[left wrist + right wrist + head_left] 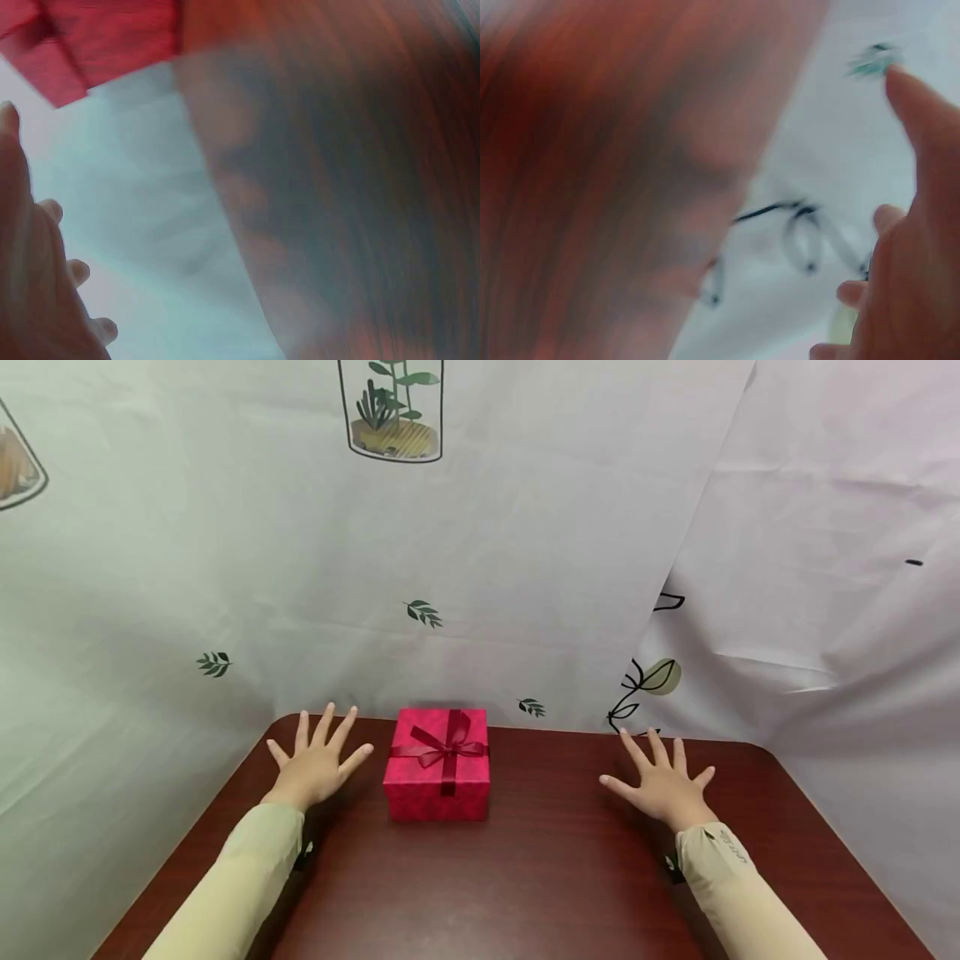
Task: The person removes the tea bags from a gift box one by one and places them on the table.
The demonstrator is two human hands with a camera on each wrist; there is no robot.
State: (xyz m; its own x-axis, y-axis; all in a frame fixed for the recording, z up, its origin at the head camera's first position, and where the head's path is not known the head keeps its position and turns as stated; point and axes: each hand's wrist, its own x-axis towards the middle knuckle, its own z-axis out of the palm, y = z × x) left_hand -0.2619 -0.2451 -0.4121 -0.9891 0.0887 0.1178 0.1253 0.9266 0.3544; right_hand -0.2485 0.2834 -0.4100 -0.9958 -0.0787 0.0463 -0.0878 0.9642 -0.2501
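You're poised, it seems: left hand [309, 771] and right hand [666, 790] spread wide, empty, red gift box [437, 768] at three o'clock from your left; gripping it would call for reaching inward.

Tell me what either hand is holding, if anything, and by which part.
Nothing is held. The bare left hand and bare right hand are outspread; the square red gift box with dark red ribbon bow stands apart from both.
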